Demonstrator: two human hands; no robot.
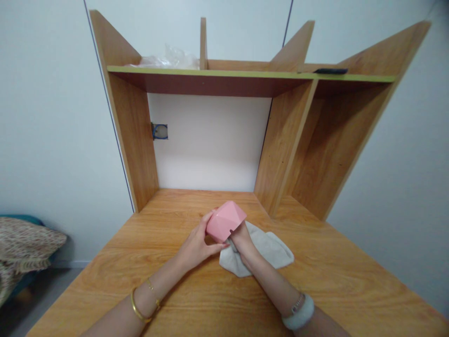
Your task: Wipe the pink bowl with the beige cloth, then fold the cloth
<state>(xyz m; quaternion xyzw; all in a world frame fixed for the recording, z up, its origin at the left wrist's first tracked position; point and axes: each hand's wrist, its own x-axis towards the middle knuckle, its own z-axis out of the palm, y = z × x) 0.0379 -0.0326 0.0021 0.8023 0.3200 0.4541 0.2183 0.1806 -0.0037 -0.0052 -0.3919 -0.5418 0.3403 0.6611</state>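
My left hand (197,243) grips a pink faceted bowl (226,221), thumb on the near side and fingers around the far left. The bowl is tipped on its side, with a small notch in its rim facing me. My right hand (242,241) reaches into the bowl's opening from the right, its fingers hidden inside. A light grey cloth (270,248) is bunched at the right hand and goes up to the bowl's mouth; the rest of it spreads over the wooden desk (206,299) beneath.
A wooden shelf unit (224,75) stands at the back of the desk, with clear plastic wrapping (171,60) and a dark flat object (331,71) on top. An open socket box (160,131) shows in the wall. At far left lies a fringed woven cover (28,243).
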